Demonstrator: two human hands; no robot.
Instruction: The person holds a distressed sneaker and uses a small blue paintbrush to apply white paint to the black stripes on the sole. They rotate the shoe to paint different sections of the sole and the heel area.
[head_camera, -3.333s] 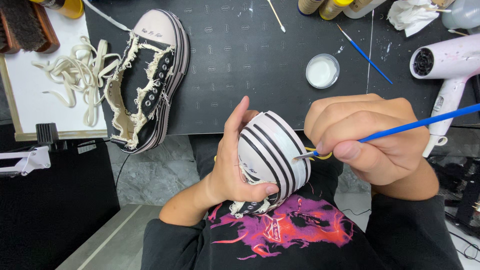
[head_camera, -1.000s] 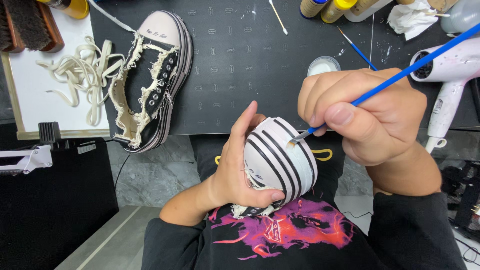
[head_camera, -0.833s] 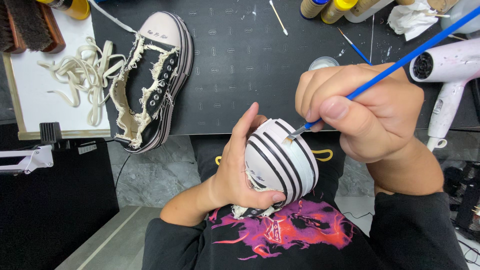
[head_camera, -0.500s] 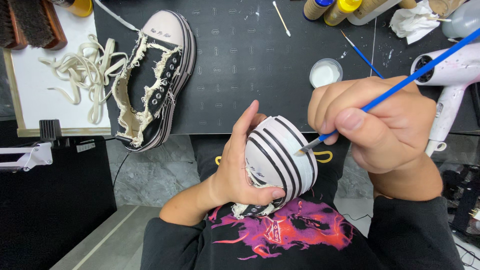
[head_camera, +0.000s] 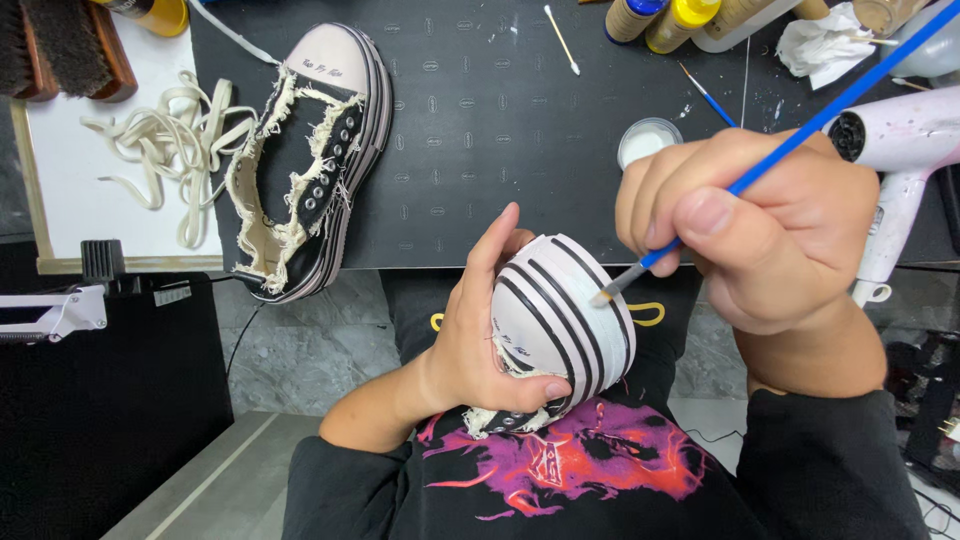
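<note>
**A:** What is sitting closest to the camera?

**B:** The person's left hand (head_camera: 480, 345) is cradling a striped sneaker (head_camera: 560, 320) over the lap, toe end pointing up toward the camera. Its fingers are curling closed around the shoe, the thumb pressing under the rubber sole edge and the other fingers lying along the far side.

**A:** And the other hand?

**B:** The right hand (head_camera: 760, 225) is hovering just beside the shoe, its fingers pinching shut on a thin blue paintbrush (head_camera: 780, 140). The bristle tip is touching the white band of the sole between the black stripes, and the handle is angling up to the right.

**A:** What is lying just beyond the hands?

**B:** A small round white jar (head_camera: 648, 141) is sitting on the dark surface (head_camera: 480, 130), partly hidden behind the right hand's knuckles. A second blue brush (head_camera: 705, 92) is lying near it.

**A:** Farther out?

**B:** A matching sneaker (head_camera: 310, 160), unlaced with frayed edges, is lying on the surface to the left. Loose cream laces (head_camera: 165, 150) are lying tangled on a white board (head_camera: 60, 200) beside it. A pale hair dryer (head_camera: 900, 150) is resting at the right edge, and paint bottles (head_camera: 660, 15) are standing along the far edge, with a crumpled tissue (head_camera: 825, 45) near them.
</note>
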